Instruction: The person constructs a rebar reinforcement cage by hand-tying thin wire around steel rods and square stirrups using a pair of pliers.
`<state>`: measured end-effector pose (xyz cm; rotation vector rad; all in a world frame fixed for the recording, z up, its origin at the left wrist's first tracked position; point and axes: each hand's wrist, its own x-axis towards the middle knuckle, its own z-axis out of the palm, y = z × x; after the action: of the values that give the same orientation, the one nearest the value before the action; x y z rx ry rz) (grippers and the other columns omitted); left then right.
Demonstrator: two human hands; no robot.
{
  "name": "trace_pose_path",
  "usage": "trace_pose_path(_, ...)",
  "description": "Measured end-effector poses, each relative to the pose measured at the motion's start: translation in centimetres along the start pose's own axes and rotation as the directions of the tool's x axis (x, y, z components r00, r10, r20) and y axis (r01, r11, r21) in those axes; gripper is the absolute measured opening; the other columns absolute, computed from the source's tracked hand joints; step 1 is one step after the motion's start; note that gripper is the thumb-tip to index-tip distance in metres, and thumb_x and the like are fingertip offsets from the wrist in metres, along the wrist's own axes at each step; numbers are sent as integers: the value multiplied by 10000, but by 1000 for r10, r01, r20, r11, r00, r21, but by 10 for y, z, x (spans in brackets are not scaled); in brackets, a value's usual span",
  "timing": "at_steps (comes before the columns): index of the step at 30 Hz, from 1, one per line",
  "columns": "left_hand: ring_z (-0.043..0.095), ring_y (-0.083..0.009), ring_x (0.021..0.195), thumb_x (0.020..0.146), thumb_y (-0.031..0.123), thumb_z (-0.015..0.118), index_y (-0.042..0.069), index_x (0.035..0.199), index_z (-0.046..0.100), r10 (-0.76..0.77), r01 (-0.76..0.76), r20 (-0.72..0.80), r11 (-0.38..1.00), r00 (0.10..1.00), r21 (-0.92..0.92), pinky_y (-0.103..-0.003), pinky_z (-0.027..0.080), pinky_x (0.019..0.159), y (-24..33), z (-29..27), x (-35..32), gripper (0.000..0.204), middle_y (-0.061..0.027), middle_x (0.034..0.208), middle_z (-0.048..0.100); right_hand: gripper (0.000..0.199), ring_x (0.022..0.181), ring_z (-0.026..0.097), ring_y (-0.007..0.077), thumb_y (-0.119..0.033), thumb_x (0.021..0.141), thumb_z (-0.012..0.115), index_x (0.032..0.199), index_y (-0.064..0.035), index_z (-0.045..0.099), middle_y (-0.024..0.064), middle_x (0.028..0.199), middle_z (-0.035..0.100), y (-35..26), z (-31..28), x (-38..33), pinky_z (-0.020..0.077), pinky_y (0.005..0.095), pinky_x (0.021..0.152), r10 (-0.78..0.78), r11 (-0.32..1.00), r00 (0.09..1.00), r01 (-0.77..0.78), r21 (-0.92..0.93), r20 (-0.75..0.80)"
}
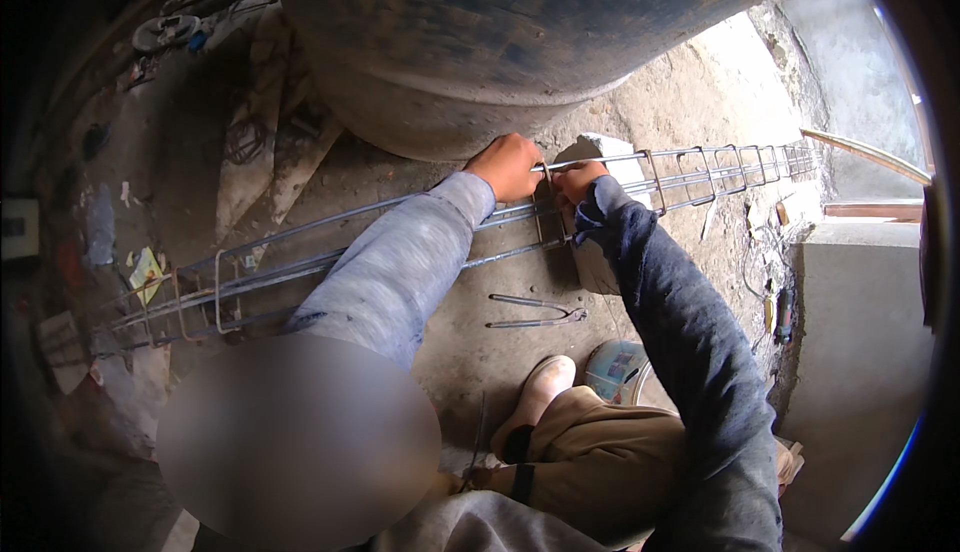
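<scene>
A long cage of thin steel reinforcing bars [372, 204] with square wire stirrups [712, 174] runs across the view, from low on the left to higher on the right. My left hand [508, 165] is closed at the cage's far top bar, beside a stirrup. Just right of that stirrup, my right hand [578, 180] is closed with its fingers bunched together; what they pinch is hidden. Both hands are close together, almost meeting at the stirrup. On the floor nearer me lie steel pincers [535, 312] with their handles apart, pointing left.
A pale block [602, 157] stands under the cage by my right hand. A large, stained drum [470, 42] looms beyond. A bucket [614, 370] stands near a white shoe [550, 380]. Scraps and boards [250, 142] litter the left. A blurred patch hides the lower left.
</scene>
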<state>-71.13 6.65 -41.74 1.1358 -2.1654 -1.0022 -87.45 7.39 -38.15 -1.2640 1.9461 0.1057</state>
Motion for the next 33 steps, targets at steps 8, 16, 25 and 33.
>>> trace_pose_path(8,632,-354,813,734,169,637,67,884,706,-22,22,-10,1000,1000,3,-400,496,748,-4,2,0,194,-202,818,648,307,510,510,138,-192,953,412,790,-61,638,49,630,569,14,8,35,401,294,423,288,741,897,-430,516,335)
trace_pose_path(16,639,-338,799,706,157,644,82,868,720,-20,23,30,994,999,-106,-386,495,731,11,2,17,195,-199,826,654,247,451,467,106,-162,932,445,807,-61,633,32,611,541,72,-2,70,374,236,364,-135,991,970,133,25,200)
trace_pose_path(25,642,-335,776,701,184,717,63,867,708,-127,136,90,986,988,-101,-381,486,697,-3,-8,9,205,-208,828,647,183,413,441,84,-166,952,431,819,-95,535,12,594,515,-20,-3,5,330,183,316,170,435,869,-489,756,464)
trace_pose_path(33,651,-298,693,702,173,694,8,827,697,-108,165,168,915,980,-369,-383,496,605,0,2,27,206,-200,767,658,145,510,498,144,-212,946,505,914,-73,527,29,633,509,33,34,83,423,241,411,339,190,901,-348,918,271)
